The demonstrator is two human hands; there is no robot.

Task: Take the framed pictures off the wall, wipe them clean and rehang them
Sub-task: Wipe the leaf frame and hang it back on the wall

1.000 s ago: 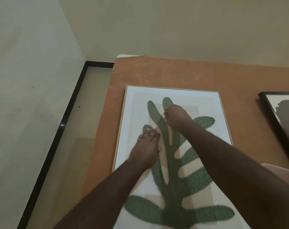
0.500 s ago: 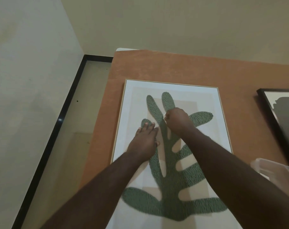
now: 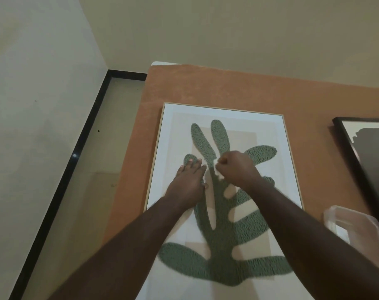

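Two hands work on the leaf picture (image 3: pixel 223 169), which lies flat on the orange table (image 3: pixel 227 87) with its thin pale wooden frame and a big green leaf shape on a cream ground: the left hand (image 3: pixel 189 180) rests on it with fingers straight and pressed together, and the right hand (image 3: pixel 236 167) is curled tight round a small white scrap, probably a wipe, though little of it shows. Leaning too hard on the middle could flex or crack the front panel, and a damp wipe might leave streaks. A second, black-framed picture (image 3: pixel 366 148) lies well apart at the right, near a clear plastic tub (image 3: pixel 355 232).
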